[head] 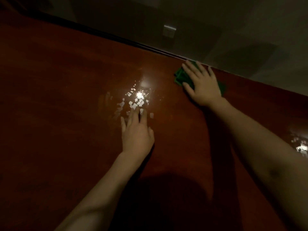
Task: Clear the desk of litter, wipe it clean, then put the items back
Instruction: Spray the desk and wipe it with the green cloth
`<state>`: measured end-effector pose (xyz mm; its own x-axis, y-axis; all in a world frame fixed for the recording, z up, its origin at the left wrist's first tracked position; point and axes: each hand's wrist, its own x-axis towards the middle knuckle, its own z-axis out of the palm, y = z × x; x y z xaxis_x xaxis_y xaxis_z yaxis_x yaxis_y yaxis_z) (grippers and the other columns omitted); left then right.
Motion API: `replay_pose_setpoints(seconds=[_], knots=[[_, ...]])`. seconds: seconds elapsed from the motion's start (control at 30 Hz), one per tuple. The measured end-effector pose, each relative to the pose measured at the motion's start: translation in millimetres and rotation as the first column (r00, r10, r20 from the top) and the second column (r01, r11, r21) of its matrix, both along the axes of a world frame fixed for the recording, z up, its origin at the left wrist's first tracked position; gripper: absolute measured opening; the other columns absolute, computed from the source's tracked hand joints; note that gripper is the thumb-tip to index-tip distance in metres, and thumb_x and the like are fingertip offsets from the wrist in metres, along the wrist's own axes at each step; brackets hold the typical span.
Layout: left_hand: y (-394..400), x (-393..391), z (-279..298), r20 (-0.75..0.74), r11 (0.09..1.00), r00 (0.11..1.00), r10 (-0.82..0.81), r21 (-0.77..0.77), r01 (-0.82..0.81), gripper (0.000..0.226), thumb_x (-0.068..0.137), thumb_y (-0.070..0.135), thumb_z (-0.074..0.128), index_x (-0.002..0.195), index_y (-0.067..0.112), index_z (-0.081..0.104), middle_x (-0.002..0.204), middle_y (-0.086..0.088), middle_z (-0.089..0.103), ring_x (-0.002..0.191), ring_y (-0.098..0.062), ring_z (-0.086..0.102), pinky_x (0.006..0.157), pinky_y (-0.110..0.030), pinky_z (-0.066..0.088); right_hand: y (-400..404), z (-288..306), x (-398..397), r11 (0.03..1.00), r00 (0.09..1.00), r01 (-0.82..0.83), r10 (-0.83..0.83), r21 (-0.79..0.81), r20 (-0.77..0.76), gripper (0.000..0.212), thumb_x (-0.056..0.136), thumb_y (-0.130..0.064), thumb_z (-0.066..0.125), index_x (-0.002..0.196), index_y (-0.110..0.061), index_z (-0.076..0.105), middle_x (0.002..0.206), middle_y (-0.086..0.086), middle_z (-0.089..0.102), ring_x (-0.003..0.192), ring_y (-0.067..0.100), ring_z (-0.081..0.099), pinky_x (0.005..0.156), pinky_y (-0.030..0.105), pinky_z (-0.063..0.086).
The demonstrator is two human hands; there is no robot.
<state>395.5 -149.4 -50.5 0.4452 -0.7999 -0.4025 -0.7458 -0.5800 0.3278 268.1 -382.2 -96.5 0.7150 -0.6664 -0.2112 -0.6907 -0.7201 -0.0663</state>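
Against the desk's (66,97) far edge, beside the wall, the right hand (202,84) is pressing flat on a green cloth (179,75), fingers straight and spread over it. Nearer the person, the left hand (136,132) is resting open on bare wood, holding nothing. Unwiped surface is lying leftward and nearer from the cloth, so the right hand looks best placed to sweep that way.

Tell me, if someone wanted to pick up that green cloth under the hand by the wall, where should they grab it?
Probably the bunched folds at the green cloth's left edge, coming from above and the left. That part shows clear of the right hand, which lies flat on the rest, and the cloth sits close against the desk's back edge by the wall, so there is little room behind. The raised folds give fingers something to pinch.
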Motion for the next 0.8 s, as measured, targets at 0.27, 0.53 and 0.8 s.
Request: replay_pose_setpoints(seconds=[0.27,0.53,0.8], knots=[[-2.8,3.2,-0.1,0.015,0.999,0.999,-0.036,0.013,0.036,0.061,0.095,0.023,0.044,0.15,0.013,0.02,0.155,-0.008,0.016,0.145,-0.022,0.011,0.117,-0.047,0.003,-21.7,0.8,54.3,0.997,0.997,0.073,-0.073,0.004,0.034,0.061,0.099,-0.052,0.025,0.153,-0.03,0.006,0.16,-0.005,0.014,0.147,0.024,0.011,0.117,0.051,0.004],[20.2,22.3,18.6,-0.012,0.999,1.0,0.022,-0.031,-0.022,0.044,0.098,0.03,0.041,0.139,0.013,0.043,0.146,-0.006,0.037,0.14,-0.021,0.025,0.116,-0.048,0.005,78.2,8.4,43.6,0.995,0.995,-0.098,0.098,0.021,-0.024,0.062,0.098,-0.055,0.021,0.152,-0.033,0.002,0.161,-0.007,0.002,0.147,0.026,0.004,0.117,0.048,0.003],[113.7,20.9,39.9,-0.081,0.999,0.996,-0.038,0.022,0.04,0.048,0.097,0.028,0.042,0.143,0.016,0.037,0.152,-0.005,0.031,0.144,-0.022,0.015,0.116,-0.049,0.007,250.4,4.5,12.1,0.975,0.975,-0.217,0.219,0.051,-0.033,0.058,0.097,-0.056,0.013,0.149,-0.034,-0.002,0.156,-0.009,0.002,0.146,0.024,0.001,0.114,0.05,-0.007]])
